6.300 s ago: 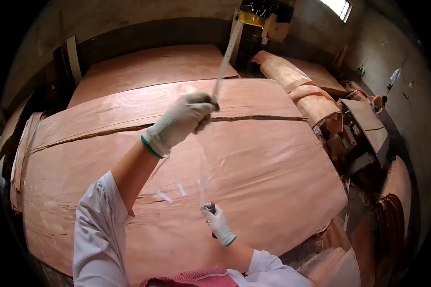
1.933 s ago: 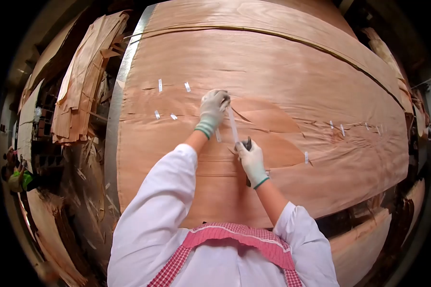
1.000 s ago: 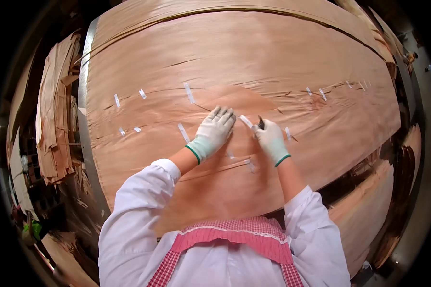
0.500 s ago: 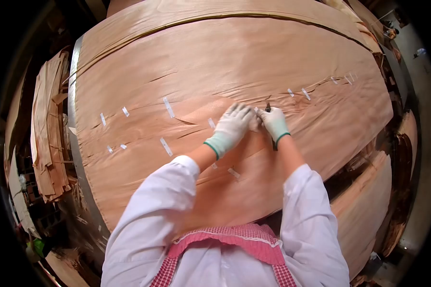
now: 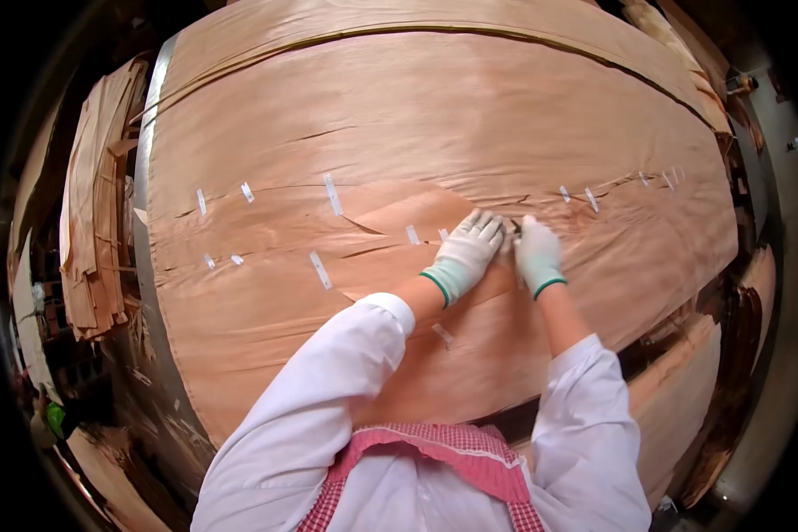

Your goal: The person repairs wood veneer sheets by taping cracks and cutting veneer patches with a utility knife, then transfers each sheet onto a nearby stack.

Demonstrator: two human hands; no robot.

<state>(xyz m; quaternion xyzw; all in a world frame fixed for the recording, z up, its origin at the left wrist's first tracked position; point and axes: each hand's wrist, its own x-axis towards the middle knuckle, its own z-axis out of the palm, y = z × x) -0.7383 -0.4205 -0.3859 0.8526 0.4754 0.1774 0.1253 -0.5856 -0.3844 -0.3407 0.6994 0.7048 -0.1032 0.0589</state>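
Note:
My left hand, in a white glove with a green cuff edge, lies flat on a large sheet of thin wood veneer, fingers stretched forward. Under and beside it is a smoother, darker veneer piece with a pointed end on the left. Just to the right, my gloved right hand is closed around a slim dark tool; only a small part of it shows by the fingers. White tape strips stick along the cracks on both sides of my hands.
A dark split runs across the sheet's far part. A metal edge borders the left side. Stacked veneer stands at the left, and more veneer sheets lie at the lower right.
The view has shifted a little. My right hand has turned and drawn back slightly, and the tool shows less than before. My left hand has stayed flat near it.

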